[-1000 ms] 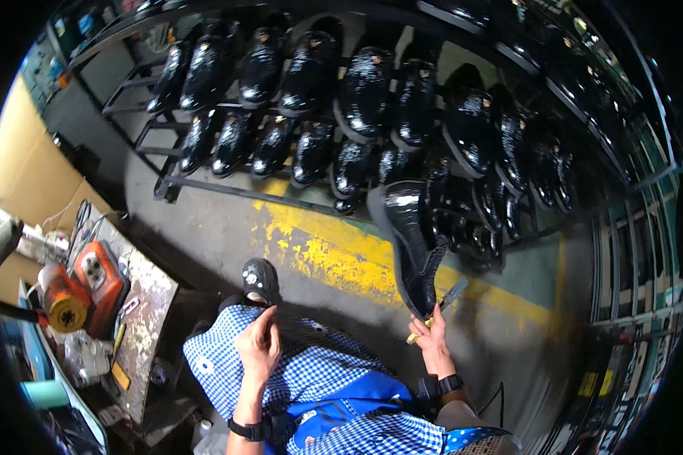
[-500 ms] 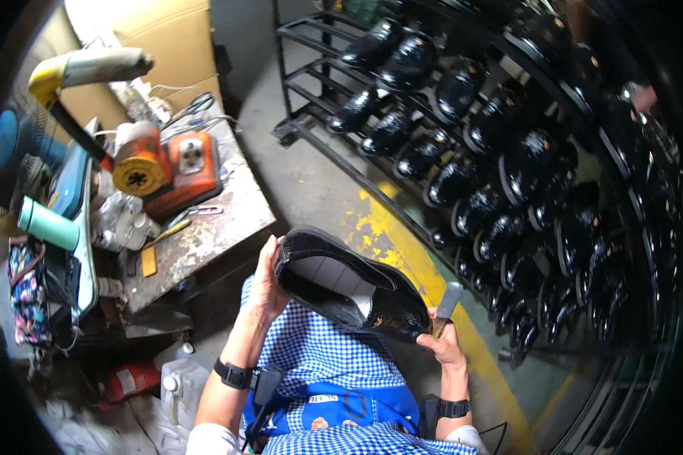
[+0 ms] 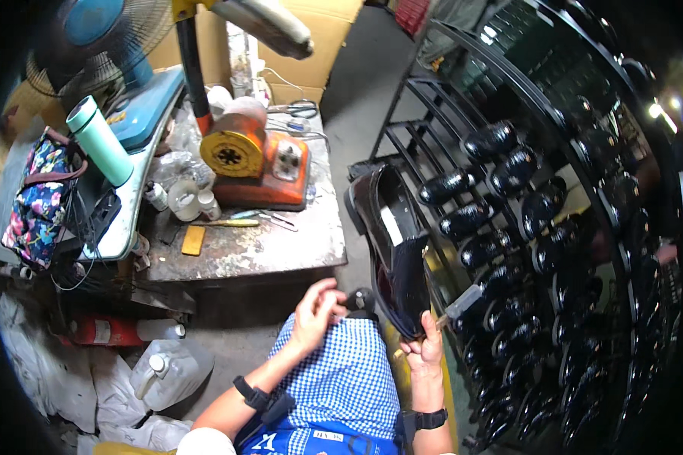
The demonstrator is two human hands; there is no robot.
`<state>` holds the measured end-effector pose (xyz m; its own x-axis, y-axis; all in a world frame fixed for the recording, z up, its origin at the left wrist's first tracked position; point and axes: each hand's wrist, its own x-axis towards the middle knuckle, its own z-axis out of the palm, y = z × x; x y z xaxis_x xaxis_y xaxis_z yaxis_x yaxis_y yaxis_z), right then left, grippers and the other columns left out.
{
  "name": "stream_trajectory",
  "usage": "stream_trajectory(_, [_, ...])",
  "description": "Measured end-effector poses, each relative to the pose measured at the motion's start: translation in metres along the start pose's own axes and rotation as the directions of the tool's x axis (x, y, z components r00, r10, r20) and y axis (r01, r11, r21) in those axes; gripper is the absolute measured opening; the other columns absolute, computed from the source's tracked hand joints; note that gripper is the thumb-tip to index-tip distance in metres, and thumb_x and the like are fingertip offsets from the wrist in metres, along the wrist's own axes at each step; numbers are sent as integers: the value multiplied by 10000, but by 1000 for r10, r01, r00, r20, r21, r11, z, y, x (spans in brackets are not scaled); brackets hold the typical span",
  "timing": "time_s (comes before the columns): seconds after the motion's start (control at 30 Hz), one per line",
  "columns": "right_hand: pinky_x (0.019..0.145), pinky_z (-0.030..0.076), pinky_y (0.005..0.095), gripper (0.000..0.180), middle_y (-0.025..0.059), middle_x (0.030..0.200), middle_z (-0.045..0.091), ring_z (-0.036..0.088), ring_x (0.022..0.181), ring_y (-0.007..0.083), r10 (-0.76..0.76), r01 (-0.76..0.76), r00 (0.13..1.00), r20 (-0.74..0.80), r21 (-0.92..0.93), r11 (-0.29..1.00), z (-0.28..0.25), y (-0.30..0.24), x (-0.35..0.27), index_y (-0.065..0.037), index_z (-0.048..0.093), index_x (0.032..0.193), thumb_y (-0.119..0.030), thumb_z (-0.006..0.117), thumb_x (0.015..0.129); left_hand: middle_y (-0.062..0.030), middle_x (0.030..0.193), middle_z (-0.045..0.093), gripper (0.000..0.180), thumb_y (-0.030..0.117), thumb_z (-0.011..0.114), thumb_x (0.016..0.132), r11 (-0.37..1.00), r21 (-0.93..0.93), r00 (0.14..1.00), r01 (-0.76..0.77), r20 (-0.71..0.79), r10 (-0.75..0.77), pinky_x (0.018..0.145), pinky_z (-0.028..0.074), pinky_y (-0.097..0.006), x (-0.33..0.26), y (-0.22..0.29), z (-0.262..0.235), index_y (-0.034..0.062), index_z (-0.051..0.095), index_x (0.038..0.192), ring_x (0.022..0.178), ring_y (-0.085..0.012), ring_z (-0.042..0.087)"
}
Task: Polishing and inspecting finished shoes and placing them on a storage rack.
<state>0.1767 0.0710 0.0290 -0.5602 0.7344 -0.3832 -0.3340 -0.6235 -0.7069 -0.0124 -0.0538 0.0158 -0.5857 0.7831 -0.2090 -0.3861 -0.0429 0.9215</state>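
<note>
My right hand (image 3: 423,345) grips a glossy black shoe (image 3: 402,273) by its toe end. The shoe stands nearly upright, heel end up, and a pale strip shows inside its opening. From the same hand juts a short tool with a flat grey end (image 3: 463,302); its exact kind is unclear. My left hand (image 3: 316,315) is off the shoe, over my blue checked apron (image 3: 341,364). Its fingers are loosely bent and apart, with nothing visible in them. Close to its fingertips, lower down, is a dark rounded thing (image 3: 360,300).
Black racks (image 3: 425,110) full of shiny shoes fill the right side. At left, a worn bench (image 3: 243,254) carries an orange machine (image 3: 265,178), scissors (image 3: 302,108) and a yellow block (image 3: 193,240). A mint bottle (image 3: 99,140), floral bag (image 3: 42,197) and white jug (image 3: 171,371) are farther left.
My left hand has let go of the shoe and moved down and right. My right hand has tipped the shoe upright. The view has swung left.
</note>
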Motion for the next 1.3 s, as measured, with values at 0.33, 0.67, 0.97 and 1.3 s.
stream_trajectory(0.33, [351,222,211,363,65,695,636,247,296,63,39,-70,971,-237,-120,990,126,-1,120,-73,600,789,-423,531,858,-135,701,621,207,66,561,785,583,681,864,-444,152,480,511,483,-325,-5,-22,-12,21,611,981,580,-244,613])
stream_trajectory(0.67, [332,200,209,305,94,700,640,217,293,65,70,-69,995,65,-21,997,221,-13,192,-100,569,732,-384,576,843,-119,620,575,203,28,581,752,567,650,821,-506,160,548,461,456,-321,4,-19,-16,0,593,952,514,-230,576])
stream_trajectory(0.97, [331,220,195,374,211,798,636,236,286,51,58,-69,982,179,55,996,262,-15,216,-60,585,835,-434,582,824,-148,650,591,210,29,566,749,613,653,870,-444,151,469,496,482,-335,4,-18,-17,-29,591,949,542,-258,588])
stream_trajectory(1.3, [333,222,207,276,115,709,618,237,300,62,84,-96,988,126,96,991,264,-24,190,-139,531,814,-405,607,818,-122,653,612,211,35,566,765,620,633,852,-464,128,508,486,484,-305,4,-23,-15,15,610,970,540,-221,609])
